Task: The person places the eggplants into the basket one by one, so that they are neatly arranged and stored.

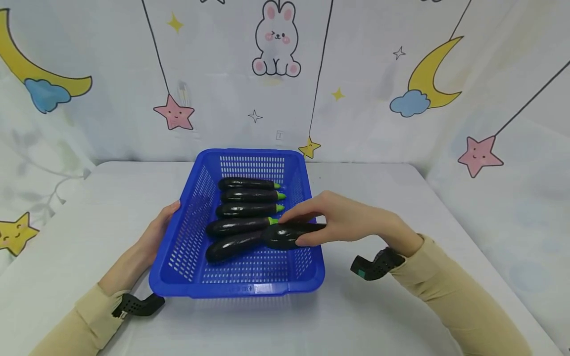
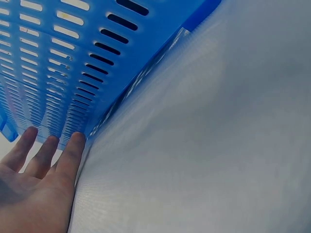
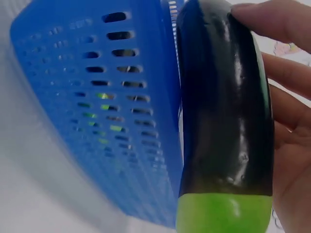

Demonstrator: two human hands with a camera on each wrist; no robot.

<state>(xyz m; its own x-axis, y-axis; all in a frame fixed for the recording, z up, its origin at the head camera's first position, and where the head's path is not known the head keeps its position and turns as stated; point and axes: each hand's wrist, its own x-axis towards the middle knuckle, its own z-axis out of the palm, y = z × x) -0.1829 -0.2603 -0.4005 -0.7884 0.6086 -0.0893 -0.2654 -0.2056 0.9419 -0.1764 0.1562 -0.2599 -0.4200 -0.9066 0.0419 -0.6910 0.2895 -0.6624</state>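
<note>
A blue plastic basket [image 1: 285, 287] with slotted walls stands on the table. Several glossy dark eggplants [image 1: 248, 196] with green stem ends lie side by side inside it. My right hand [image 1: 345, 217] pinches another eggplant [image 1: 287, 235] between thumb and fingers, over the basket's right side. Its blunt end overlaps the front eggplant [image 1: 233, 246] in the head view; whether they touch I cannot tell. Its green cap [image 3: 223, 213] shows in the right wrist view. My left hand [image 1: 153, 235] rests against the basket's left side, with extended fingers [image 2: 70, 158] at the slotted wall.
A white cloth covers the table [image 1: 383, 306]. Behind it hangs a pale curtain [image 1: 222, 89] printed with stars, moons and a rabbit. Each wrist carries a black device, one [image 1: 378, 264] on the right and one [image 1: 140, 305] on the left.
</note>
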